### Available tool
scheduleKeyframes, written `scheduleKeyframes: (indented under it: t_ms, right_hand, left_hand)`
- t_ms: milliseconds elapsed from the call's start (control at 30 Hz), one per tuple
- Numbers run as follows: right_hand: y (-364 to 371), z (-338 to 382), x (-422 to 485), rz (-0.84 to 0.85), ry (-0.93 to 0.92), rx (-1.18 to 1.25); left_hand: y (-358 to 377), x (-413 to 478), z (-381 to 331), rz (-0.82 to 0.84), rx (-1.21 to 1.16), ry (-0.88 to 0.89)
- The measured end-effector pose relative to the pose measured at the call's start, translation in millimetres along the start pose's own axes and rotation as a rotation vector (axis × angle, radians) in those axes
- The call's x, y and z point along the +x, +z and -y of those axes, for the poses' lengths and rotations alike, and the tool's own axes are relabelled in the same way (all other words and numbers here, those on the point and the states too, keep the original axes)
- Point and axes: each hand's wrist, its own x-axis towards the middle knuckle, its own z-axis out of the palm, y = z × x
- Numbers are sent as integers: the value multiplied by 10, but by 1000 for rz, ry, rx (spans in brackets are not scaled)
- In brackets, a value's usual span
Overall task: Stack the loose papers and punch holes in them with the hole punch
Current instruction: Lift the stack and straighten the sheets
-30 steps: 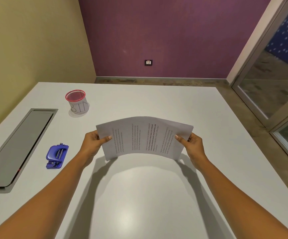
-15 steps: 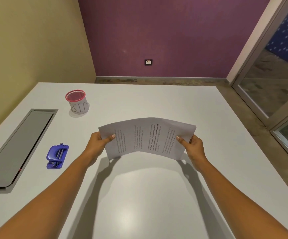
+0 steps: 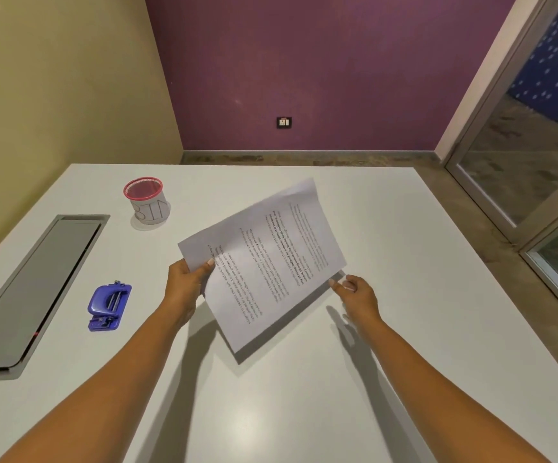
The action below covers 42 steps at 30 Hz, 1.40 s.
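Note:
A stack of printed white papers (image 3: pixel 264 262) hangs tilted above the white table (image 3: pixel 404 228), turned diagonally with one corner pointing away from me. My left hand (image 3: pixel 184 282) pinches its near-left corner, thumb on top. My right hand (image 3: pixel 357 295) hovers just off the stack's lower right edge with loosely curled fingers and holds nothing. A blue hole punch (image 3: pixel 109 307) lies on the table to the left of my left forearm, apart from both hands.
A red-rimmed mesh cup (image 3: pixel 147 203) labelled BIN stands at the back left. A long grey cable hatch (image 3: pixel 37 285) is set into the table's left side. A glass door (image 3: pixel 538 162) stands to the right.
My right hand has let go of the papers. The left hand has swung the stack from level and bowed between both hands to a diagonal tilt.

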Motion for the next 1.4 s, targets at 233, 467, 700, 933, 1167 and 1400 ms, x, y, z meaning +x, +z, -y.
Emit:
scheduleKeyframes:
  t_ms: [233, 467, 700, 933, 1167, 1400]
  right_hand:
    - [239, 136, -110, 325, 264, 411]
    - [332, 309, -178, 322, 134, 722]
    - [178, 403, -48, 77, -176, 376]
    - [112, 495, -98, 223, -361, 321]
    - [140, 504, -169, 248, -391, 302]
    - [151, 412, -172, 278, -370, 286]
  left_hand:
    - [121, -119, 62, -4, -260, -65]
    - [196, -173, 111, 24, -429, -109]
    - [65, -44, -43, -1, -205, -41]
    - [93, 42, -169, 210, 114, 42]
    - [129, 51, -88, 190, 116, 88]
    - [102, 34, -4, 199, 126, 91]
